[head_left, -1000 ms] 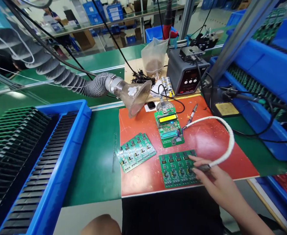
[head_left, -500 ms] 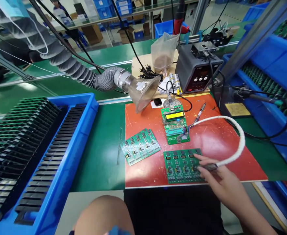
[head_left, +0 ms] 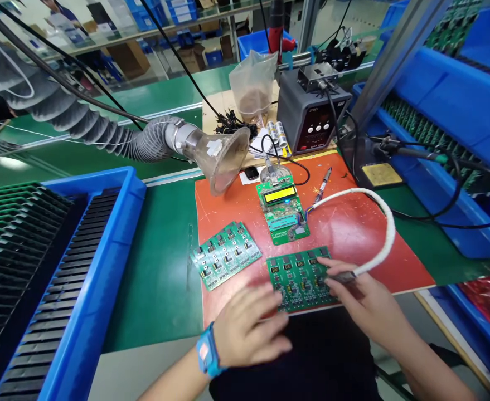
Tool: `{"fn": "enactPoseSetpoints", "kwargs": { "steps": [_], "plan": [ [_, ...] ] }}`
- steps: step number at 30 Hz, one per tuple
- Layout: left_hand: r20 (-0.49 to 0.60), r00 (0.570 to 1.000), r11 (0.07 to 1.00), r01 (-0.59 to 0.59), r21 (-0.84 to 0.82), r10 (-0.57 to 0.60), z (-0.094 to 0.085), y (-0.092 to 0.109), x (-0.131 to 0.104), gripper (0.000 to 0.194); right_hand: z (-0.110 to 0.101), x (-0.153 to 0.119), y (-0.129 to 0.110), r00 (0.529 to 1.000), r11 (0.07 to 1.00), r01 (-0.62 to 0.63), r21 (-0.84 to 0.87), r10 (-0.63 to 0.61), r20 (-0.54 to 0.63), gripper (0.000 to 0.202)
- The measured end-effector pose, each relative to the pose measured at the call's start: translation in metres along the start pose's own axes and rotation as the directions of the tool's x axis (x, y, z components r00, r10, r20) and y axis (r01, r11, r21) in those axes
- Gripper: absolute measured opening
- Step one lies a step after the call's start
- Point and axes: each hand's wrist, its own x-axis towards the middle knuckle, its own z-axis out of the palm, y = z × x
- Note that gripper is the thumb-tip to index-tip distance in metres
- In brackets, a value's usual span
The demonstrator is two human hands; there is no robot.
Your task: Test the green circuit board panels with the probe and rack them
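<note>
My right hand (head_left: 368,301) grips the dark connector end of a white-sleeved cable (head_left: 389,225), its fingertips over the right part of a green circuit board panel (head_left: 299,287) with small digit displays. Near that panel's lower left corner is my left hand (head_left: 248,328), fingers apart and holding nothing; whether it touches the panel I cannot tell. The cable leads to a green programmer board (head_left: 284,229) with a lit yellow screen, just behind the panel. Further left, more panels (head_left: 228,256) lie at a slant, apparently stacked.
At the left stands a blue bin (head_left: 130,192) with boards in black racks. A fume extraction hood (head_left: 228,161) hangs over the orange mat (head_left: 345,223). Behind are a soldering station (head_left: 311,114), a pen (head_left: 323,184) and a plastic bag (head_left: 251,86). Blue bins (head_left: 457,117) line the right.
My left hand, wearing a blue wristband, has come up from the lap to the panel's lower left. My right hand keeps its hold over the panel. The whole view has shifted.
</note>
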Motion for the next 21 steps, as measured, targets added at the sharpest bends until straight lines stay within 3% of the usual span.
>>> {"fn": "enactPoseSetpoints", "kwargs": {
  "steps": [5,11,16,21],
  "plan": [
    [0.025,0.988,0.987,0.151,-0.052,-0.150,0.017,-0.014,0.011,0.066,0.001,-0.001,-0.002,1.000,1.000,-0.005,0.025,0.006,-0.013,0.018],
    [0.034,0.988,0.985,0.156,-0.068,-0.154,0.019,-0.016,0.013,0.058,-0.001,-0.001,-0.012,0.992,0.996,-0.006,0.090,0.017,-0.124,0.020],
    [0.047,0.986,0.983,0.161,-0.084,-0.158,0.018,-0.016,0.014,0.056,-0.004,-0.003,-0.017,0.987,0.990,-0.053,0.127,0.071,-0.144,0.021],
    [0.045,0.987,0.985,0.155,-0.072,-0.152,0.018,-0.016,0.015,0.054,0.004,-0.006,-0.024,0.973,0.983,-0.026,0.182,0.067,-0.220,0.018]
  ]
}}
